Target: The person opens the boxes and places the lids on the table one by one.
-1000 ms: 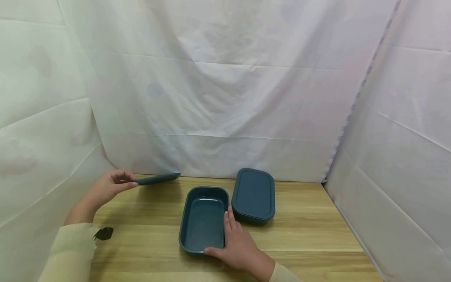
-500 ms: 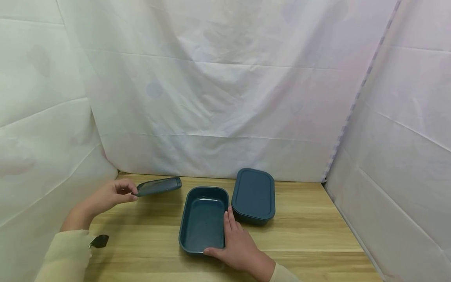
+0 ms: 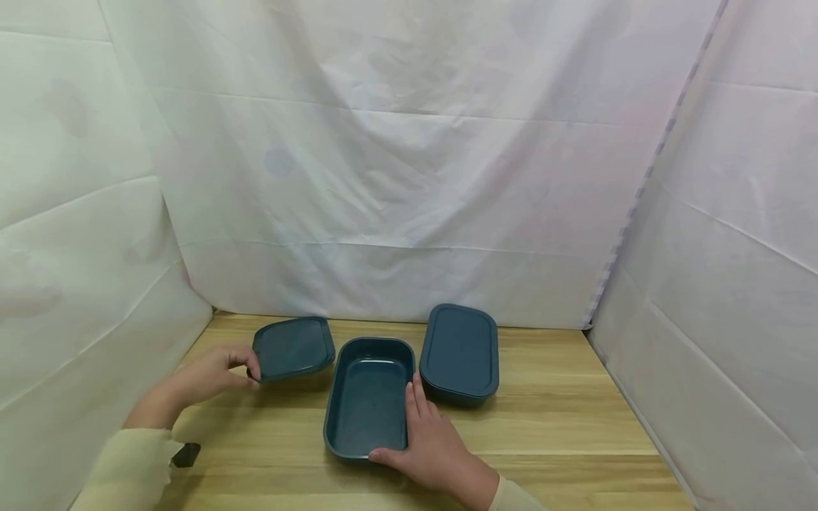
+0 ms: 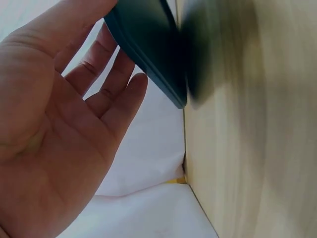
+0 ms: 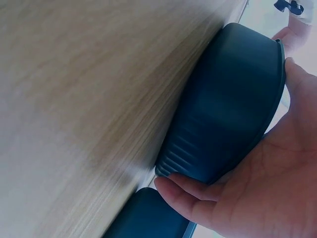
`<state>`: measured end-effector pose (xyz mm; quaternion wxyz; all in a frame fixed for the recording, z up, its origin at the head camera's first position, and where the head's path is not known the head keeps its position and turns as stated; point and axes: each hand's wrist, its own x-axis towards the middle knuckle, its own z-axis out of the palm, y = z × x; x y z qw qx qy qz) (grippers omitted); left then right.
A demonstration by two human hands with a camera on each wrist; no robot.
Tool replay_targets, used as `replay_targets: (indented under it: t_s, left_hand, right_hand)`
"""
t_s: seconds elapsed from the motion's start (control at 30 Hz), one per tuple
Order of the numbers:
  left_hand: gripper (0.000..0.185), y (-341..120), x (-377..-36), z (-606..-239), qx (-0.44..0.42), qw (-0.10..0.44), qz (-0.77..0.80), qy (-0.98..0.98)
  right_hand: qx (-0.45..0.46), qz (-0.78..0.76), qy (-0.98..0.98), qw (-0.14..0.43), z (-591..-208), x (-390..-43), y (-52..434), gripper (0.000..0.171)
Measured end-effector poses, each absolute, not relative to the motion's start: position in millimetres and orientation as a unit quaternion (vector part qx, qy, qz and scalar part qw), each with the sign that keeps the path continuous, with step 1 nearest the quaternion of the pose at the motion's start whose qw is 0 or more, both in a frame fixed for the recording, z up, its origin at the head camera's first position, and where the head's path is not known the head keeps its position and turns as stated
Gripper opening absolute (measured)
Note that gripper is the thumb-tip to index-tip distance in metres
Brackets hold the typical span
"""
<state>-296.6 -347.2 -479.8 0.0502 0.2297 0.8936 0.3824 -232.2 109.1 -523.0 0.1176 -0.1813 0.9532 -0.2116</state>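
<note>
My left hand (image 3: 220, 375) pinches a dark teal lid (image 3: 294, 348) by its near left corner. The lid is tilted above the table at the left, casting a shadow under it; part of it shows in the left wrist view. An open, rectangular food container (image 3: 373, 408) of the same colour stands in the middle with nothing inside. My right hand (image 3: 437, 447) rests against its near right corner, with fairly straight fingers along the right side and the thumb at the near rim. In the right wrist view, the fingertips (image 5: 168, 186) touch the container's outer wall.
A second teal container with its lid (image 3: 460, 351) on stands just right of the open one, set slightly farther back. Wooden table (image 3: 562, 426) lies beneath everything. White cloth (image 3: 409, 177) hangs behind and on both sides.
The left hand has brought the lid down and slightly right, toward the near side, turning it from nearly edge-on to showing its broad face. The right hand and both containers have stayed put.
</note>
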Motion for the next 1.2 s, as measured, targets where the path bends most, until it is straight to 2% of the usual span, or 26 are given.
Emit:
replay_targets:
  t_s: [0.27, 0.6, 0.83, 1.2]
  left_hand:
    - [0.016, -344, -293, -490, 0.217, 0.078, 0.36, 0.904]
    - [0.026, -342, -289, -506, 0.204, 0.062, 0.305, 0.928]
    - [0.027, -344, -286, -515, 0.2, 0.064, 0.295, 0.932]
    - [0.031, -347, -285, -520, 0.209, 0.036, 0.273, 0.938]
  right_hand:
    - [-0.179, -0.209, 0.954, 0.116, -521, -232, 108, 0.137]
    - [-0.181, -0.209, 0.954, 0.116, -522, -232, 109, 0.137]
    - [-0.182, -0.213, 0.953, 0.119, -520, -232, 109, 0.137]
    - [-0.179, -0.217, 0.952, 0.124, -520, -232, 109, 0.137]
